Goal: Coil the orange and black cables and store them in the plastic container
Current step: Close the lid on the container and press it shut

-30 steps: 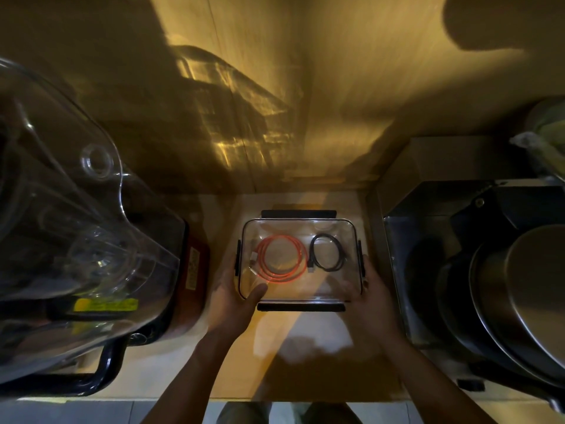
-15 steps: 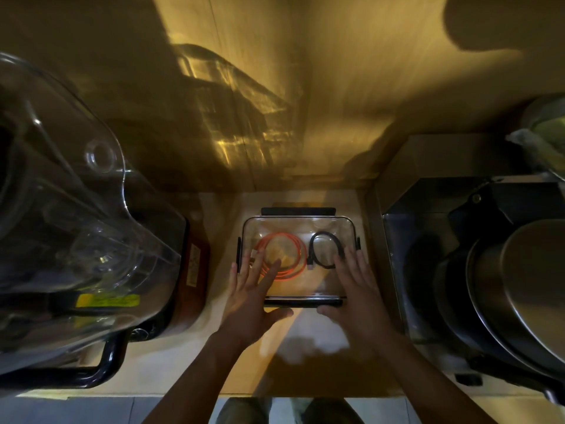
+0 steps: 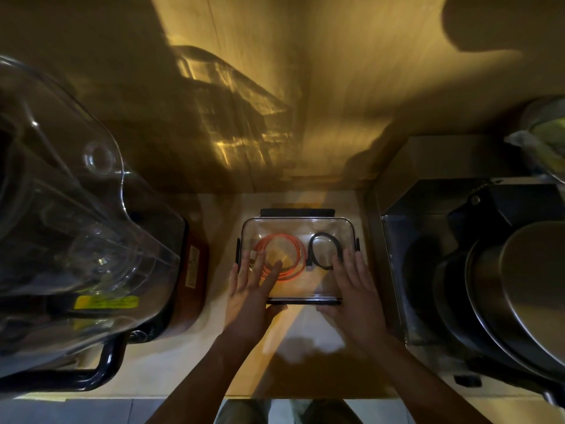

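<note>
A clear plastic container (image 3: 298,223) with a transparent lid and black clasps sits on the counter in the middle. Inside, the coiled orange cable (image 3: 292,246) lies on the left and the smaller coiled black cable (image 3: 325,238) on the right. My left hand (image 3: 252,289) lies flat on the lid's near left part, fingers spread over the orange coil, thumb under the near clasp (image 3: 304,301). My right hand (image 3: 356,286) lies flat on the lid's near right part, fingers apart, thumb at the same clasp.
A large clear blender jug (image 3: 70,228) on a dark base fills the left. A metal sink (image 3: 403,270) with stacked dark pans (image 3: 504,301) is at the right. A wooden wall (image 3: 305,87) rises behind the container. The counter edge (image 3: 214,396) runs near me.
Both hands moved from gripping the container's near corners onto the top of the lid, fingers spread flat. The container sits slightly farther from me than before.
</note>
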The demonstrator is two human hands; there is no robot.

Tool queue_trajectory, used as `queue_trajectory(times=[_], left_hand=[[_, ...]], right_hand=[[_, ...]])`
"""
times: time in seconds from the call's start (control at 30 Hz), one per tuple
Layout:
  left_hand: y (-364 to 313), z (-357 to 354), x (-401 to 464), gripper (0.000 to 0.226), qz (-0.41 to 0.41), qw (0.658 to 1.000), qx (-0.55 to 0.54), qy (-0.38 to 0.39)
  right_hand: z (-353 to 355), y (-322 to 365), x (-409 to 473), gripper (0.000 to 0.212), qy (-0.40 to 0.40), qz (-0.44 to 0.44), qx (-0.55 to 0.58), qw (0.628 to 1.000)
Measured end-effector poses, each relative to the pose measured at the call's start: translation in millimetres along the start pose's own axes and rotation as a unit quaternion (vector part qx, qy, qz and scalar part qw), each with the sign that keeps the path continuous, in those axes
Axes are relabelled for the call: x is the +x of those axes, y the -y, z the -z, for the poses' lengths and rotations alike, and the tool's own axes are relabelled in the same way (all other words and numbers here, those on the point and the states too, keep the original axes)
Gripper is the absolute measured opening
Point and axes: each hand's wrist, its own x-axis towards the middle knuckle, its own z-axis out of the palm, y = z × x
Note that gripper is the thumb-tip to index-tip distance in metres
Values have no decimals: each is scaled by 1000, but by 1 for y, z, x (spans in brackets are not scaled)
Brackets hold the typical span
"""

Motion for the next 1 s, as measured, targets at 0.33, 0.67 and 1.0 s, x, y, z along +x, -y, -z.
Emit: queue_trajectory(times=[0.33,0.67,1.0], left_hand=[[-12,41,45,91,-39,997,-60,-16],[-15,54,105,128,-32,991,38,121],[-16,54,111,132,-24,993,35,109]], right_hand=[[29,21,39,94,-3,55,48,997],[51,28,100,126,139,56,-60,987],[49,30,114,142,146,47,-91,984]])
